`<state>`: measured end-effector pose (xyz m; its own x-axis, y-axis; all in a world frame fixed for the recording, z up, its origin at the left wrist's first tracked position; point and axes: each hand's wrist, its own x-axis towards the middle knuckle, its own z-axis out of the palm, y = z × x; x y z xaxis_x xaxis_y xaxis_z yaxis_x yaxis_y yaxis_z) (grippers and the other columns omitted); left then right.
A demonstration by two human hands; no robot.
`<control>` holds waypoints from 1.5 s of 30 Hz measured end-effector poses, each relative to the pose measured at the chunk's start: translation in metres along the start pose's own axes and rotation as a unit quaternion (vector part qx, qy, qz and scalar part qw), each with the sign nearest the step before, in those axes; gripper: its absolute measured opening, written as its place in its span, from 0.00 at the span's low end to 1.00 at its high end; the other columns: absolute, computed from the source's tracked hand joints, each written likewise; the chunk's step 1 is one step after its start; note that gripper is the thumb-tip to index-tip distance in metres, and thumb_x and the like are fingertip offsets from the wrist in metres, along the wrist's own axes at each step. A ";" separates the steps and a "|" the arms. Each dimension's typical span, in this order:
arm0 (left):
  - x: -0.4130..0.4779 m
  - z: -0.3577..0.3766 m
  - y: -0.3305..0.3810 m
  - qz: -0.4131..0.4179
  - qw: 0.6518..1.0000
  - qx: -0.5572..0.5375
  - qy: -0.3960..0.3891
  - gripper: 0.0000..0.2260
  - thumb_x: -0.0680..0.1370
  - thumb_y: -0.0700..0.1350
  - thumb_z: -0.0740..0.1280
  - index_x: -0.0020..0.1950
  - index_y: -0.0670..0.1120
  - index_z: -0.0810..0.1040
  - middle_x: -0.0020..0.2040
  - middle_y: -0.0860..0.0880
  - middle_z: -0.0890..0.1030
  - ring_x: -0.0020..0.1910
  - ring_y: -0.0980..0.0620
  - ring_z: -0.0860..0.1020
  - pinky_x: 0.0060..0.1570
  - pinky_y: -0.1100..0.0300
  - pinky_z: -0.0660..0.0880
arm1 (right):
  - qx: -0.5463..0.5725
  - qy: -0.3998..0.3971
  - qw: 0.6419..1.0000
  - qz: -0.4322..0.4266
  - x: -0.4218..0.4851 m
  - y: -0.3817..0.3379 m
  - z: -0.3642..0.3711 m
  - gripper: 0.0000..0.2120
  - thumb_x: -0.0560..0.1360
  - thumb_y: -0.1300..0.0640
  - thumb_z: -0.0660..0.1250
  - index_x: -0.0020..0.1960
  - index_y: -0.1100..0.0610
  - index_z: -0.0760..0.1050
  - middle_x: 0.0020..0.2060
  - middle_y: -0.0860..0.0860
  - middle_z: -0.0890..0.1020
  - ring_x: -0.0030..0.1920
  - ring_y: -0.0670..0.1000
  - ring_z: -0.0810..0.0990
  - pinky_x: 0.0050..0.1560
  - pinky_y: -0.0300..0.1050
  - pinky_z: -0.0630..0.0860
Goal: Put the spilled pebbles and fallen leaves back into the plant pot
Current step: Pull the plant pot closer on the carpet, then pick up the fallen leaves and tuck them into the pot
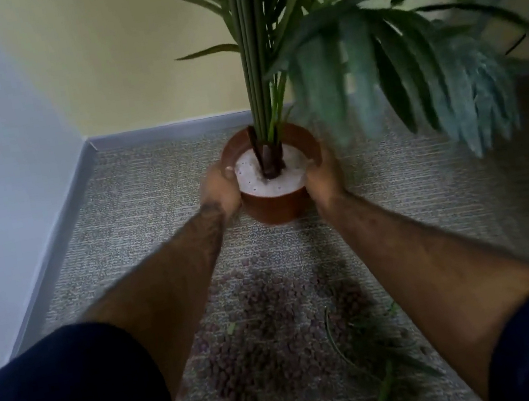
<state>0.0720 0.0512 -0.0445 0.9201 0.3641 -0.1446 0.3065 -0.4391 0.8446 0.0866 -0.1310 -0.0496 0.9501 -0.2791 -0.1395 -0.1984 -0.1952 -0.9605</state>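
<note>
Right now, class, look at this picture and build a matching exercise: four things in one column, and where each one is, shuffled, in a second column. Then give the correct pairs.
Column one:
1. plant pot
2. pebbles
3. fallen leaves
4. white filling

Column two:
A. heaped on the carpet between the forearms
B. inside the pot, around the stems
C. gripped between the left hand and the right hand
D. strewn on the carpet near the right forearm

Pairs: 1-C, 2-A, 3-D, 4-B
</note>
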 end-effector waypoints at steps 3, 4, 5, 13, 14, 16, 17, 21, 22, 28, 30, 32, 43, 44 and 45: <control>-0.017 0.007 -0.005 0.044 0.998 0.036 0.034 0.16 0.85 0.47 0.55 0.70 0.45 0.74 0.56 0.47 0.81 0.47 0.50 0.78 0.45 0.58 0.73 | -0.049 0.010 0.999 -0.006 0.006 0.001 0.000 0.20 0.83 0.62 0.58 0.75 0.56 0.71 0.69 0.54 0.78 0.67 0.54 0.76 0.66 0.42 0.71; -0.022 0.008 -0.006 0.051 0.997 0.041 0.031 0.16 0.85 0.46 0.55 0.71 0.46 0.73 0.55 0.48 0.81 0.45 0.51 0.77 0.41 0.58 0.72 | -0.051 0.018 0.999 -0.004 0.007 0.001 0.001 0.19 0.84 0.61 0.58 0.73 0.56 0.73 0.68 0.54 0.79 0.66 0.53 0.77 0.63 0.41 0.71; -0.027 0.010 -0.008 0.048 0.997 0.047 0.024 0.17 0.84 0.47 0.56 0.70 0.46 0.73 0.56 0.48 0.81 0.45 0.49 0.78 0.40 0.58 0.71 | -0.046 0.021 0.999 0.000 0.008 0.001 0.002 0.18 0.84 0.60 0.58 0.72 0.55 0.74 0.67 0.54 0.79 0.64 0.53 0.77 0.60 0.40 0.69; -0.037 0.007 0.000 -0.058 0.997 -0.031 -0.036 0.17 0.82 0.48 0.61 0.69 0.42 0.69 0.50 0.43 0.84 0.39 0.48 0.82 0.32 0.57 0.79 | -0.088 -0.062 0.994 0.006 0.038 0.001 -0.003 0.18 0.84 0.62 0.60 0.72 0.58 0.73 0.68 0.57 0.78 0.69 0.58 0.76 0.71 0.55 0.73; -0.034 0.008 0.004 -0.085 0.995 -0.039 -0.043 0.16 0.82 0.46 0.61 0.68 0.40 0.70 0.44 0.41 0.84 0.34 0.48 0.81 0.29 0.58 0.78 | -0.095 -0.065 0.993 0.001 0.040 0.000 -0.004 0.17 0.84 0.62 0.60 0.72 0.58 0.74 0.67 0.57 0.79 0.68 0.58 0.77 0.70 0.55 0.73; -0.033 0.009 0.012 -0.108 0.993 -0.022 -0.041 0.16 0.82 0.44 0.60 0.68 0.38 0.70 0.41 0.40 0.85 0.31 0.48 0.81 0.27 0.58 0.79 | -0.111 -0.077 0.990 -0.024 0.036 -0.004 -0.009 0.17 0.83 0.60 0.61 0.72 0.57 0.74 0.67 0.56 0.80 0.67 0.57 0.77 0.70 0.55 0.73; -0.035 0.008 0.015 -0.104 0.994 -0.021 -0.040 0.17 0.83 0.44 0.60 0.70 0.39 0.70 0.42 0.40 0.85 0.32 0.47 0.82 0.28 0.58 0.79 | -0.109 -0.093 0.989 -0.041 0.029 -0.007 -0.014 0.18 0.84 0.58 0.60 0.73 0.57 0.73 0.68 0.56 0.79 0.68 0.56 0.76 0.71 0.54 0.72; -0.077 -0.012 -0.011 -0.026 0.999 -0.024 -0.038 0.21 0.85 0.52 0.59 0.75 0.44 0.70 0.59 0.49 0.80 0.54 0.47 0.79 0.55 0.51 0.77 | -0.087 -0.091 0.989 -0.074 -0.026 0.012 -0.053 0.20 0.86 0.48 0.56 0.74 0.55 0.73 0.69 0.53 0.78 0.70 0.53 0.75 0.67 0.43 0.69; -0.098 -0.022 -0.033 -0.007 1.000 0.017 0.007 0.22 0.85 0.54 0.58 0.75 0.45 0.70 0.62 0.49 0.79 0.59 0.47 0.78 0.60 0.51 0.74 | -0.082 -0.045 0.993 -0.074 -0.046 0.025 -0.071 0.20 0.86 0.48 0.57 0.74 0.56 0.74 0.70 0.52 0.78 0.69 0.51 0.75 0.66 0.39 0.67; -0.242 -0.050 -0.175 -0.161 0.919 0.213 0.291 0.27 0.82 0.56 0.52 0.73 0.37 0.70 0.73 0.32 0.70 0.72 0.30 0.69 0.70 0.34 0.63 | -0.222 0.329 0.917 0.031 -0.224 0.147 -0.194 0.21 0.86 0.53 0.56 0.66 0.69 0.76 0.60 0.68 0.80 0.62 0.68 0.78 0.65 0.61 0.73; -0.266 -0.044 -0.191 -0.247 0.901 0.204 0.291 0.30 0.82 0.59 0.52 0.75 0.39 0.66 0.77 0.33 0.65 0.75 0.31 0.64 0.72 0.32 0.59 | -0.322 0.311 0.892 0.063 -0.271 0.172 -0.199 0.28 0.85 0.46 0.51 0.65 0.70 0.75 0.60 0.71 0.78 0.62 0.71 0.76 0.63 0.66 0.72; -0.279 -0.037 -0.194 -0.286 0.903 0.197 0.253 0.32 0.81 0.60 0.50 0.75 0.37 0.66 0.78 0.33 0.63 0.77 0.31 0.61 0.73 0.31 0.55 | -0.387 0.225 0.888 0.102 -0.291 0.176 -0.182 0.32 0.83 0.42 0.50 0.69 0.68 0.73 0.67 0.70 0.74 0.69 0.71 0.71 0.67 0.69 0.67; -0.273 -0.001 -0.155 -0.045 0.970 0.205 0.119 0.32 0.83 0.56 0.49 0.82 0.39 0.58 0.83 0.40 0.55 0.83 0.43 0.53 0.80 0.43 0.49 | -0.463 -0.027 0.885 -0.040 -0.278 0.155 -0.096 0.34 0.82 0.37 0.48 0.82 0.55 0.58 0.82 0.57 0.55 0.82 0.59 0.52 0.80 0.62 0.53; -0.271 0.002 -0.152 -0.023 0.972 0.207 0.105 0.32 0.83 0.56 0.49 0.82 0.39 0.57 0.84 0.41 0.55 0.83 0.44 0.52 0.80 0.44 0.49 | -0.461 -0.042 0.885 -0.056 -0.278 0.151 -0.090 0.33 0.83 0.37 0.49 0.82 0.54 0.58 0.82 0.57 0.55 0.82 0.60 0.51 0.80 0.62 0.52; -0.270 0.006 -0.150 -0.007 0.973 0.210 0.095 0.31 0.83 0.56 0.49 0.82 0.39 0.57 0.84 0.42 0.54 0.83 0.45 0.51 0.81 0.44 0.49 | -0.452 -0.052 0.887 -0.072 -0.278 0.148 -0.084 0.32 0.83 0.38 0.52 0.82 0.52 0.58 0.82 0.57 0.54 0.82 0.59 0.50 0.80 0.62 0.51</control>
<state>-0.2214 0.0140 -0.1355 0.8656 0.5002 -0.0229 0.4278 -0.7151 0.5527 -0.2271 -0.1612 -0.1326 0.9891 -0.1107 -0.0969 -0.1401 -0.9101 -0.3900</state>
